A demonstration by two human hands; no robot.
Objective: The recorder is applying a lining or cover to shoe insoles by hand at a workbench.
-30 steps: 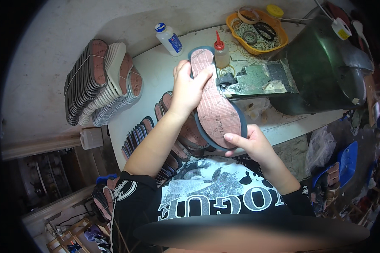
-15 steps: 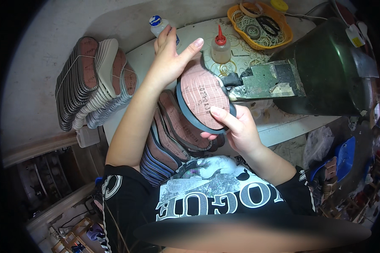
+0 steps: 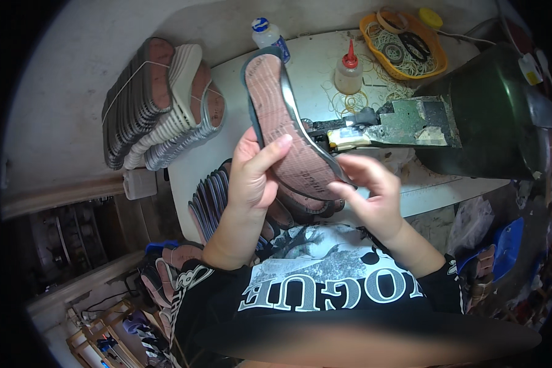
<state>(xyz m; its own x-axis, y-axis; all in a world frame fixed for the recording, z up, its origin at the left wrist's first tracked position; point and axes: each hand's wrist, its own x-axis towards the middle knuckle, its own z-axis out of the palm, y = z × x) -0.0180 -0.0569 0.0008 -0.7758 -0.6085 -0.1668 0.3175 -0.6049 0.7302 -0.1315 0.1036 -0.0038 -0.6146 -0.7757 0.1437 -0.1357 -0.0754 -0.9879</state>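
- Far left, tied bundles of insoles (image 3: 138, 104), grey and white with pinkish faces, lean by the wall; a white container (image 3: 140, 184) sits just nearer, beside the table's left edge.
- Near left, more insoles (image 3: 165, 279) are heaped low, beside the person's black sleeve (image 3: 211, 288).
- On the left part of the white table (image 3: 184, 165), a row of insoles (image 3: 211, 193) stands packed together, partly hidden by the left forearm.
- The left hand (image 3: 254, 175) grips the held insole at its left edge, thumb pressed on the pinkish face, the other fingers mostly hidden beneath.
- The held insole (image 3: 273, 101), pinkish with a dark rim, is up in front of the person, tilted, its narrow end far and left, its broad end near and right.
- Beyond that narrow end stands a white bottle (image 3: 268, 38) with a blue cap.
- Farther right stands a clear bottle (image 3: 348, 78) with a red nozzle.
- The right hand (image 3: 377, 193) has thumb and forefinger parted at the broad end, the thumb at its face; I cannot tell whether they pinch it.
- Far right, an orange basket (image 3: 434, 66) holds pale bands and tape rolls.
- Right of the hands is a dark green machine (image 3: 494, 116), its flat arm pointing left toward the insole.
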